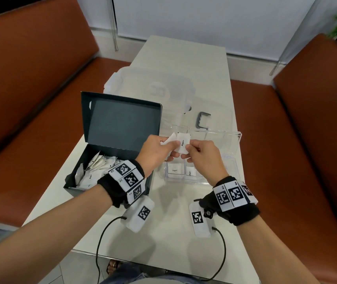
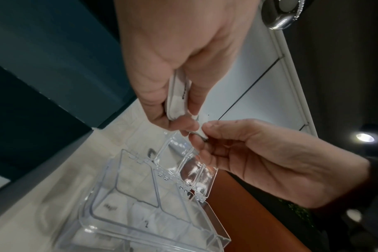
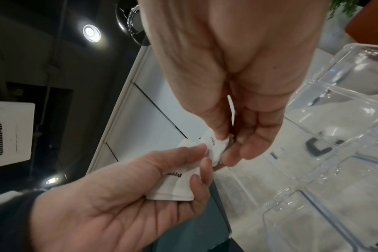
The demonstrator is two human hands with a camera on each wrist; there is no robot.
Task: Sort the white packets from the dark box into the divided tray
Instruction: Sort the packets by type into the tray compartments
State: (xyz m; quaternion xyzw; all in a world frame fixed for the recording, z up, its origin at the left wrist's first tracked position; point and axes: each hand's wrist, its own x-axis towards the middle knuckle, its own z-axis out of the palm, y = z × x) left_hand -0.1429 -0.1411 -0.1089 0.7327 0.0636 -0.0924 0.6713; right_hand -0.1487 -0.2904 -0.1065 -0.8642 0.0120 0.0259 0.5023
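Observation:
The dark box [image 1: 72,177] stands open at the left of the table, with several white packets [image 1: 96,167] inside. To its right is the clear divided tray [image 1: 184,180], lid tipped back; a packet marked Sugar [image 1: 174,170] lies in its near-left compartment and another packet [image 1: 191,172] beside it. Both hands meet above the tray. My left hand [image 1: 174,150] grips a small stack of white packets [image 3: 177,184]. My right hand [image 1: 190,153] pinches one packet marked Pepper [image 1: 182,144] between thumb and fingers, right beside that stack.
A large clear plastic container [image 1: 153,89] lies behind the box and tray, with a grey clip [image 1: 203,119] near it. Brown benches [image 1: 30,99] flank the narrow white table [image 1: 163,242]. Cables hang from both wrists over the table's near edge.

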